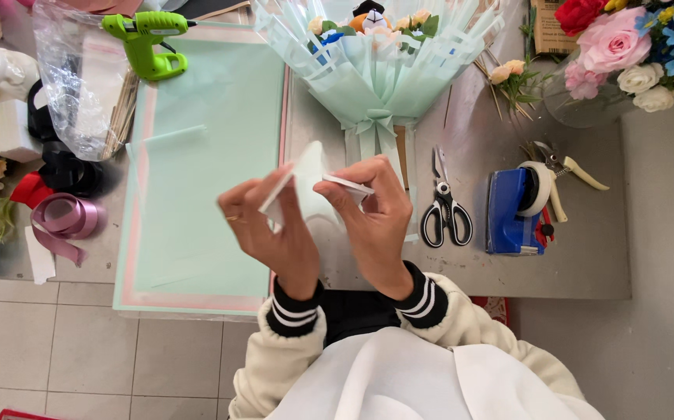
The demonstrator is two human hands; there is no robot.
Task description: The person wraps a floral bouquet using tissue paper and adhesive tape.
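Observation:
My left hand (268, 225) and my right hand (373, 208) are raised together over the table's front edge, both pinching a small folded piece of pale mint wrapping paper (308, 177). Each hand grips one folded side of it. Behind the hands lies a bouquet (376, 54) wrapped in the same mint paper, tied with a mint bow (373, 123), its flower heads pointing away from me. A stack of mint sheets with a pink border (197, 163) lies flat to the left of my hands.
Black-handled scissors (445, 204), a blue tape dispenser (517, 210) and pruning shears (566, 173) lie to the right. A green glue gun (147, 40) and a clear plastic bag (76, 78) sit far left, with pink ribbon (63, 222). Flowers (632, 47) fill the far right corner.

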